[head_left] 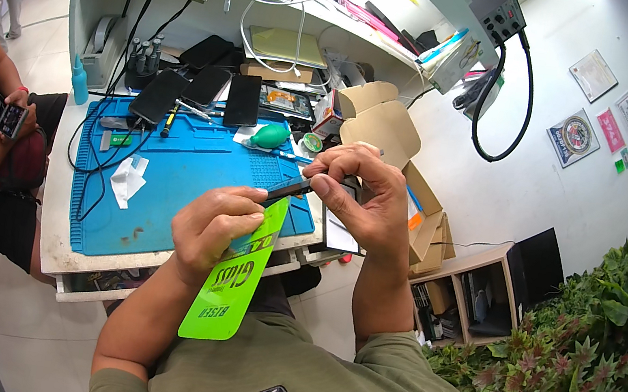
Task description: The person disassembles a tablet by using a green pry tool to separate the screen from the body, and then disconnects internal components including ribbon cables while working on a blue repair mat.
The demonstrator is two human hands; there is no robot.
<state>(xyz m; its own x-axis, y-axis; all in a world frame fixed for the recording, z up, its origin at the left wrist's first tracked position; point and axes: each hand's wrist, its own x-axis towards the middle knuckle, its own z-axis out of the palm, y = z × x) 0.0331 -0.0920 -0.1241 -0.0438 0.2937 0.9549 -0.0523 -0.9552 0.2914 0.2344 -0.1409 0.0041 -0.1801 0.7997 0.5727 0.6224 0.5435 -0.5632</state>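
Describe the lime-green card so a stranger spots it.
Start at the big blue mat. Before its near edge is the left hand, and the card slants from it toward the olive shirt. Long and vivid lime, it stands apart from the dark, slim object the right hand pinches.

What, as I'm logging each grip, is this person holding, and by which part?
Left grip: a green card by its upper end, and one end of a dark phone-like slab; right grip: the slab's other end.
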